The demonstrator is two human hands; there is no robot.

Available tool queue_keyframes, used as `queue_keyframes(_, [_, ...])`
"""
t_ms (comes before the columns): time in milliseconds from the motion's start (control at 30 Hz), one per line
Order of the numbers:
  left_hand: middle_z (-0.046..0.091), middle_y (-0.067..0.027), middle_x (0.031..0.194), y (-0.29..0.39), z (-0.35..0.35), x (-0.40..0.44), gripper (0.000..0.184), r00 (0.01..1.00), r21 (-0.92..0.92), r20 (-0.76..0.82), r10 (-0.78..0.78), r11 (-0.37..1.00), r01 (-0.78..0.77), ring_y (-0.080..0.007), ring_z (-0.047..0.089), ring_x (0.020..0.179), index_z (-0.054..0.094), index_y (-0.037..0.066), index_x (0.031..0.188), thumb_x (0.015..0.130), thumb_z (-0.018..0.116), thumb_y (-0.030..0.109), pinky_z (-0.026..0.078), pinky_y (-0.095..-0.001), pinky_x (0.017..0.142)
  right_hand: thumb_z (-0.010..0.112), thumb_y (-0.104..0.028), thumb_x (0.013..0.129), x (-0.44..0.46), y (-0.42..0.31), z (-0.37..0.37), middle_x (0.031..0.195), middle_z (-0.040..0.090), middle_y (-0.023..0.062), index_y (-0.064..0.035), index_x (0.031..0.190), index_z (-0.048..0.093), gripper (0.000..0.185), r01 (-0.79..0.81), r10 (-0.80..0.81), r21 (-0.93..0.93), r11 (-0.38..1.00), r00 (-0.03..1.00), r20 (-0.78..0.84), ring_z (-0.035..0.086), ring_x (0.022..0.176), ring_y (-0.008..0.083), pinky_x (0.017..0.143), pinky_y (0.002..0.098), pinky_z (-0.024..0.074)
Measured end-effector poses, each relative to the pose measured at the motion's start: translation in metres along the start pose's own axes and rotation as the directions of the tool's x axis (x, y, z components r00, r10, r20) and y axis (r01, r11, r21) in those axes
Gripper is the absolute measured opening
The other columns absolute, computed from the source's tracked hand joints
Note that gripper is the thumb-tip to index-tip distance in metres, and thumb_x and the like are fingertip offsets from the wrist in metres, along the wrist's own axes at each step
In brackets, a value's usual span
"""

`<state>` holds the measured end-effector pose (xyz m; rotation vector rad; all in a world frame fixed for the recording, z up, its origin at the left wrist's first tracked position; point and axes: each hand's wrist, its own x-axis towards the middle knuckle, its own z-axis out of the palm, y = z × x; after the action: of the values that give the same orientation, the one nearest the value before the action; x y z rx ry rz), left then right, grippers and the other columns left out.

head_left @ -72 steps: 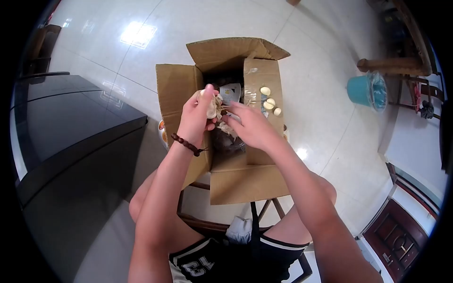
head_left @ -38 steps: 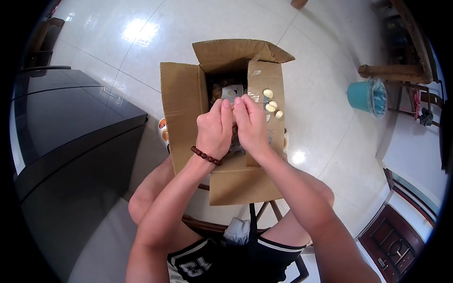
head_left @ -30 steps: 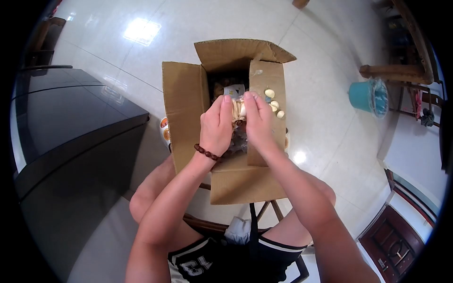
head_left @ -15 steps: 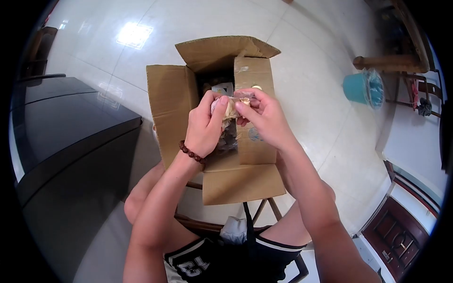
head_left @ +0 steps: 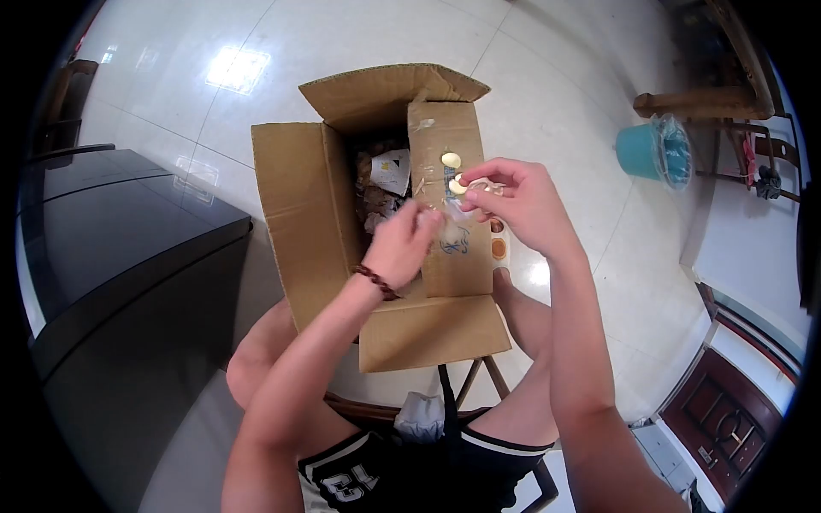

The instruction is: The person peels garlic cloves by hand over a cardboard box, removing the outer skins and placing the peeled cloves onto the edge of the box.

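Note:
My left hand (head_left: pixel 400 246), with a beaded bracelet on its wrist, is over the open cardboard box (head_left: pixel 295 197). Its fingers are blurred, and a smear of clear plastic wrapping (head_left: pixel 451 224) shows at their tips. Above the box's right flap, my right hand (head_left: pixel 523 205) pinches a small, pale, shiny piece (head_left: pixel 487 185) between thumb and fingers; its exact kind is unclear. On that flap lie a round gold disc (head_left: pixel 451 160) and a second gold disc (head_left: pixel 457 184), close to the right fingertips. Inside the box are crumpled wrappers (head_left: pixel 380 201) and a white printed packet (head_left: pixel 391 171).
The box stands between my knees. A dark grey cabinet (head_left: pixel 137 231) is at the left. On the tiled floor at the right stands a turquoise bin (head_left: pixel 641 154) with a clear liner, beside wooden furniture (head_left: pixel 705 106). Orange round prints (head_left: pixel 499 248) show beside the box.
My hands, which were together on a clear packet with pale contents, have moved apart. The right went right with a small piece; the left moved down. The gold discs on the flap are now more visible.

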<state>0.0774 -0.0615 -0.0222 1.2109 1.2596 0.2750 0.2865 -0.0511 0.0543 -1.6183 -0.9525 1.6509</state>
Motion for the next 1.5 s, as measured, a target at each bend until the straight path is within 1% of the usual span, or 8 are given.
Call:
queue_keyframes(100, [0.065,-0.0121,0.083,-0.025,0.036,0.003,0.031,0.998,0.192,0.045,0.046,0.98,-0.054,-0.0197,0.064,0.069,0.063,0.001,0.116,0.102,0.064,0.028,0.053,-0.0326,0.066,0.073,-0.003,0.088,-0.003,0.001,-0.005,0.099,0.074,0.0128,0.0024,0.106,0.069,0.019,-0.025,0.017,-0.108,0.994,0.997,-0.076,0.072,0.086,0.017,0.075,0.0316,0.0578])
queue_keyframes(167, [0.067,-0.0169,0.091,-0.046,0.056,0.005,0.033,0.908,0.361,-0.063,0.415,0.857,-0.367,-0.0287,0.067,0.075,0.064,0.001,0.119,0.098,0.068,0.026,0.056,-0.0372,0.072,0.075,-0.004,0.086,-0.003,0.004,-0.007,0.097,0.074,0.0132,0.0013,0.107,0.071,0.022,0.011,-0.033,-0.164,0.986,0.991,-0.129,0.072,0.084,0.0183,0.076,0.0331,0.0575])
queue_keyframes(300, [0.064,-0.0205,0.113,-0.034,0.063,0.006,0.033,0.977,0.294,0.14,0.163,0.935,-0.199,-0.0333,0.069,0.096,0.064,0.002,0.121,0.093,0.073,0.018,0.057,-0.0396,0.084,0.077,-0.011,0.083,-0.001,0.015,-0.013,0.095,0.074,0.0161,0.0006,0.109,0.072,0.029,0.026,-0.076,-0.404,0.914,0.991,-0.106,0.071,0.083,0.0259,0.079,0.0376,0.0567])
queue_keyframes(733, [0.061,-0.0209,0.12,-0.032,0.039,0.004,0.04,0.959,0.416,0.036,0.282,0.868,-0.271,-0.0353,0.065,0.105,0.062,0.004,0.125,0.088,0.075,0.014,0.056,-0.0412,0.09,0.08,-0.009,0.083,-0.007,-0.004,0.003,0.085,0.073,0.009,0.0024,0.104,0.072,0.025,0.037,-0.05,-0.363,0.931,0.998,-0.026,0.067,0.075,0.0138,0.071,0.0297,0.0561])
queue_keyframes(833, [0.061,-0.019,0.121,-0.012,0.014,0.015,0.038,0.955,0.351,-0.115,0.274,0.91,-0.219,-0.0299,0.066,0.103,0.058,0.002,0.13,0.098,0.067,0.02,0.057,-0.0379,0.087,0.08,-0.007,0.084,0.0,-0.006,0.012,0.083,0.073,0.0084,0.0042,0.104,0.072,0.024,0.089,-0.096,-0.316,0.945,0.995,-0.006,0.069,0.076,0.0128,0.071,0.0282,0.0567])
queue_keyframes(900, [0.063,-0.0147,0.12,0.017,-0.011,0.01,0.04,0.994,-0.627,-0.092,0.052,0.773,-0.098,-0.0232,0.067,0.1,0.053,0.001,0.137,0.108,0.055,0.029,0.057,-0.0358,0.086,0.08,-0.007,0.084,0.004,-0.004,0.022,0.085,0.073,0.0095,0.0043,0.102,0.072,0.023,0.13,-0.141,-0.262,0.956,0.99,-0.024,0.069,0.077,0.0141,0.072,0.0295,0.0571])
queue_keyframes(933, [0.063,-0.0107,0.12,0.032,-0.023,0.002,0.045,0.994,-0.709,-0.02,0.111,0.699,-0.092,-0.0178,0.066,0.1,0.049,0.002,0.141,0.111,0.045,0.035,0.057,-0.0352,0.086,0.079,-0.007,0.083,0.006,-0.004,0.028,0.086,0.074,0.0106,0.0045,0.101,0.072,0.023,0.168,-0.181,-0.205,0.964,0.982,-0.048,0.07,0.077,0.0155,0.073,0.0307,0.0576])
queue_keyframes(1500, [0.069,-0.0058,0.102,0.031,-0.088,-0.012,0.028,0.967,-0.659,-0.152,0.203,0.708,-0.252,-0.01,0.065,0.083,0.063,0.0,0.127,0.109,0.054,0.02,0.054,-0.0252,0.069,0.074,-0.001,0.093,0.043,-0.008,0.107,0.09,0.073,0.008,0.0044,0.098,0.074,0.008,0.265,-0.268,0.286,0.921,0.963,-0.031,0.07,0.078,0.0115,0.07,0.0262,0.058])
